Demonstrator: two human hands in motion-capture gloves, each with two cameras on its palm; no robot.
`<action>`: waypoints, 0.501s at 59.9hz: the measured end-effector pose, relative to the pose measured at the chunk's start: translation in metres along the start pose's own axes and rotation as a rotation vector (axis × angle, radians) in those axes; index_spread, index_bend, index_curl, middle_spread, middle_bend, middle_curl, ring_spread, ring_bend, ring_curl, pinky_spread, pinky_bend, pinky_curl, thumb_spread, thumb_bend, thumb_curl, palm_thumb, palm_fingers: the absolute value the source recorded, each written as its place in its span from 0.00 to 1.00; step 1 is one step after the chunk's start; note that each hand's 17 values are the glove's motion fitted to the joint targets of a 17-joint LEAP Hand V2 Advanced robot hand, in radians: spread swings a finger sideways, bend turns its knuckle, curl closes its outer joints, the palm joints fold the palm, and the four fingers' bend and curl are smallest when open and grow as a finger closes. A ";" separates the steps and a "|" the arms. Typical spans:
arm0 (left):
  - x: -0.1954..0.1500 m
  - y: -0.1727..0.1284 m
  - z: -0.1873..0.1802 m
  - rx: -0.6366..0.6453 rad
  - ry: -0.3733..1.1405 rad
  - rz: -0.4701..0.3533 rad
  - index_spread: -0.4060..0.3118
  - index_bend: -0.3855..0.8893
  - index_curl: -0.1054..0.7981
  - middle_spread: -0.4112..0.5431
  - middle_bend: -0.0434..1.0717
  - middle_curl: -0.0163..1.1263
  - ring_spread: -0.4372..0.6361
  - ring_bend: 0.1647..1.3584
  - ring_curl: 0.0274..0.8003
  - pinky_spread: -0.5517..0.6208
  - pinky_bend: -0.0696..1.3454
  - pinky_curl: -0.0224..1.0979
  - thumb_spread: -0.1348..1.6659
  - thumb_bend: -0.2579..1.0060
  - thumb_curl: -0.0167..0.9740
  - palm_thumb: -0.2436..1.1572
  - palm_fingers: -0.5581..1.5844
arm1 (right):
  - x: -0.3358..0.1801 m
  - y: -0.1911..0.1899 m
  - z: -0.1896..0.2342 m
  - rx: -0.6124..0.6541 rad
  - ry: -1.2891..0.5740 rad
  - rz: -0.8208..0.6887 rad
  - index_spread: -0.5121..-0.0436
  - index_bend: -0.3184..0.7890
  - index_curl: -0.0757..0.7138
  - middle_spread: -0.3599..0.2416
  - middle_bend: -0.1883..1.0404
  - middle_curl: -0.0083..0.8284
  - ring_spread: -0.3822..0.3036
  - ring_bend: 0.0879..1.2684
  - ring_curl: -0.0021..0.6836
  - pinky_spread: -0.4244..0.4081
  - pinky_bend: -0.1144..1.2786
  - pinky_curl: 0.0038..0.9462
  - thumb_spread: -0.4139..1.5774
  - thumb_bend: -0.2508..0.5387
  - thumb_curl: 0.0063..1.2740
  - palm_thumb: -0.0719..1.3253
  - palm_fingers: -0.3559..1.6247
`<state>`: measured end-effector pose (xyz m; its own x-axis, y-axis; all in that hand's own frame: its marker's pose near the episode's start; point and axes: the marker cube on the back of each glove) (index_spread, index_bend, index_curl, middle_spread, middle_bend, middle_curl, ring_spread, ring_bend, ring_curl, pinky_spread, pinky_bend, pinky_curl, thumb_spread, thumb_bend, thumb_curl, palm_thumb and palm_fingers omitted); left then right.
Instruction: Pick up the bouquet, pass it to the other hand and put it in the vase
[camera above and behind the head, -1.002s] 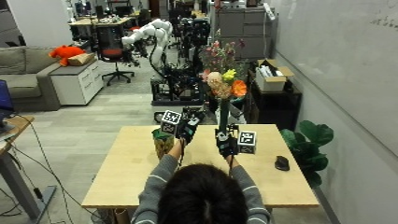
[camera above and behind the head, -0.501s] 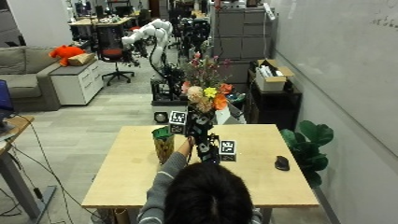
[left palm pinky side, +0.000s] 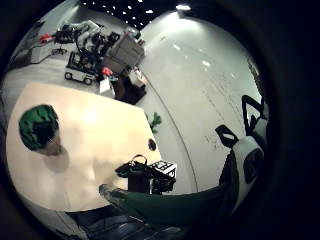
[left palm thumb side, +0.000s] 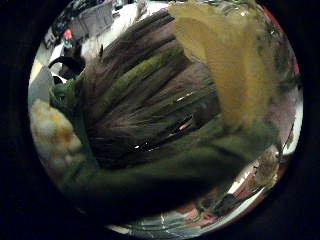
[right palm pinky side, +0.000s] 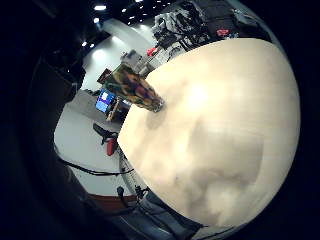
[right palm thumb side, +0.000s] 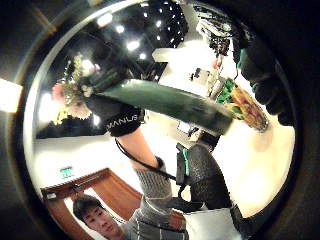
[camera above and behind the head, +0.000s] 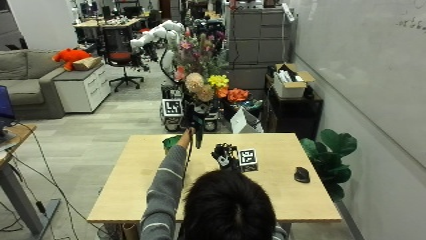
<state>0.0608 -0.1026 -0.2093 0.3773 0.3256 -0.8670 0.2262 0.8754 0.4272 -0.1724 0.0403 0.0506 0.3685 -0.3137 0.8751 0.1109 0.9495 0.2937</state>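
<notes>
In the outside view my left hand (camera above and behind the head: 194, 115) grips the dark green wrapped stems of the bouquet (camera above and behind the head: 200, 80) and holds it upright, high above the far edge of the table. The right thumb side palm view shows that hand (right palm thumb side: 117, 117) curled round the wrap (right palm thumb side: 170, 102). Stems and a yellow bloom (left palm thumb side: 225, 65) fill the left thumb side palm view. The green vase (camera above and behind the head: 171, 142) stands on the table (camera above and behind the head: 133, 185) below the bouquet, partly behind my left forearm. My right hand (camera above and behind the head: 221, 154) hangs low over the table, apart from the bouquet, holding nothing.
A black mouse (camera above and behind the head: 301, 174) lies on the table's right part. A potted plant (camera above and behind the head: 333, 150) stands off the right edge. Robot carts and cabinets stand beyond the far edge.
Both hands met at the stems; the bouquet has passed from my right hand to my left, which has raised it. My right hand has let go and dropped toward the table.
</notes>
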 end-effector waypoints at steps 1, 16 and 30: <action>0.000 -0.007 -0.005 0.024 -0.008 0.007 0.07 0.71 0.72 0.06 0.72 0.51 0.05 0.51 0.57 0.13 0.49 0.46 0.59 0.19 0.54 0.60 0.94 | -0.002 0.000 -0.002 0.003 -0.006 -0.031 0.60 0.35 0.58 0.36 0.52 0.57 0.27 0.49 0.62 0.16 0.53 0.43 0.72 0.26 0.40 0.51 0.69; -0.003 -0.055 -0.079 0.260 -0.102 -0.006 0.07 0.72 0.74 0.06 0.74 0.51 0.06 0.53 0.57 0.13 0.51 0.46 0.59 0.19 0.57 0.59 0.93 | 0.014 0.005 -0.018 0.000 -0.014 -0.035 0.61 0.37 0.49 0.36 0.43 0.55 0.27 0.41 0.60 0.19 0.46 0.39 0.72 0.28 0.38 0.49 0.72; -0.048 -0.079 -0.107 0.349 -0.144 -0.034 0.07 0.72 0.75 0.06 0.75 0.50 0.06 0.54 0.56 0.13 0.51 0.46 0.59 0.19 0.58 0.59 0.93 | 0.025 0.005 -0.027 0.008 0.040 0.039 0.61 0.38 0.46 0.36 0.41 0.56 0.26 0.37 0.60 0.20 0.41 0.37 0.73 0.29 0.37 0.49 0.74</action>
<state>-0.0710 -0.1496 -0.2291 0.4809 0.2233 -0.8479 0.5239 0.7023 0.4821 -0.1379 0.0378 0.0637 0.4090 -0.2754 0.8700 0.0887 0.9609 0.2625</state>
